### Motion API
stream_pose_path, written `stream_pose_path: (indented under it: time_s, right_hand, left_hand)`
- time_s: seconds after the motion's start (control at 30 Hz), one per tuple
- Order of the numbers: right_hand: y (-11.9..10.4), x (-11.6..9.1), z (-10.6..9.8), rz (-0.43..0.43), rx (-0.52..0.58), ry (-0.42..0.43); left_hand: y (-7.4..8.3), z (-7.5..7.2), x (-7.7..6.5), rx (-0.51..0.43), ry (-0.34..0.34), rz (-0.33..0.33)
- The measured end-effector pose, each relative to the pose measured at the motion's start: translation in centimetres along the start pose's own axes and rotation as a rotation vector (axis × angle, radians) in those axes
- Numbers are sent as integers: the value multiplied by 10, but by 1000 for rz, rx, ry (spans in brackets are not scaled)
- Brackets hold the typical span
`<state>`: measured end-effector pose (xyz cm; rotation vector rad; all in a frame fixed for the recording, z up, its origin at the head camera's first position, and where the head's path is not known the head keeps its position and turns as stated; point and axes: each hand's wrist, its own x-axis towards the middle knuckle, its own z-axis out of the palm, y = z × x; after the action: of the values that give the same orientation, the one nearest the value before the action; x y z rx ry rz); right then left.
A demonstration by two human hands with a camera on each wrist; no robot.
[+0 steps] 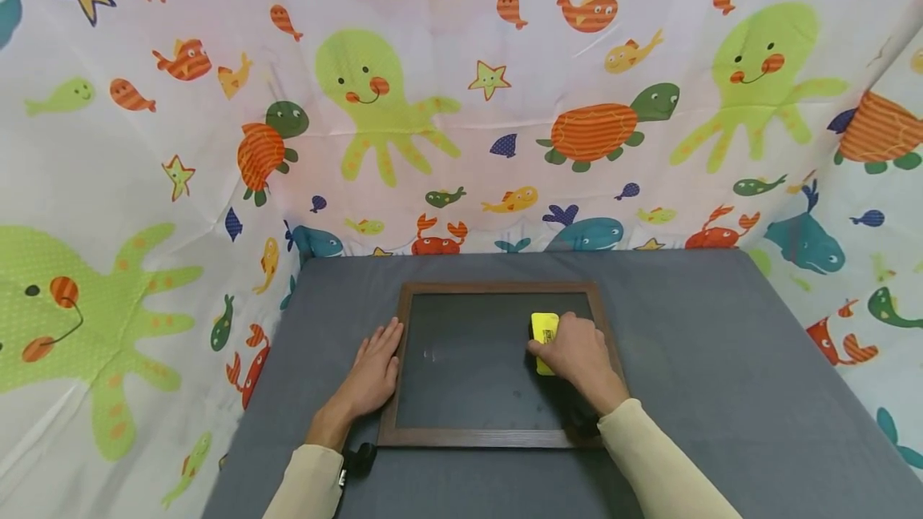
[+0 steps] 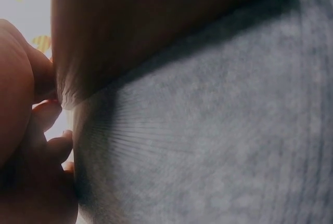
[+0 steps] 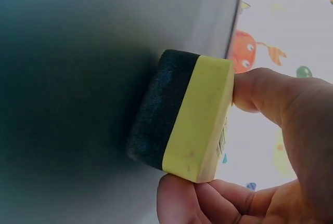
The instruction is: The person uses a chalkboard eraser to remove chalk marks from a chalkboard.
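Note:
A dark chalkboard (image 1: 469, 359) in a brown wooden frame (image 1: 497, 287) lies flat on the grey table. My right hand (image 1: 580, 355) grips a yellow eraser (image 1: 546, 327) with a dark felt side, over the right part of the board. In the right wrist view the thumb and fingers hold opposite ends of the eraser (image 3: 200, 117), its felt facing the board (image 3: 67, 94). My left hand (image 1: 371, 371) rests with straight fingers along the frame's left edge. Faint pale marks show on the board's left part.
Grey cloth covers the table (image 1: 692, 343) around the board. A white curtain (image 1: 447, 62) printed with sea animals hangs behind and at both sides. A small black object (image 1: 360, 459) sits at the left wrist, near the frame's lower left corner.

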<state>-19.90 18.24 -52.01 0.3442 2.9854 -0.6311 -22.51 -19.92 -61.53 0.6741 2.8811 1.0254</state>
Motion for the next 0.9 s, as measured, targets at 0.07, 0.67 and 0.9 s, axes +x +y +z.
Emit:
stream_pose_path:
  time_s: [0.07,0.67,0.9]
  right_hand:
    - [3,0,-5,-5,6,11]
    - [84,5,-74,71,3,31]
    - [120,1,-76,134,-11,-9]
  left_hand:
    - [5,-2,-2,-3,-4,-1]
    - [8,-3,-5,-32,28,35]
    - [11,-4,-4,-28,28,30]
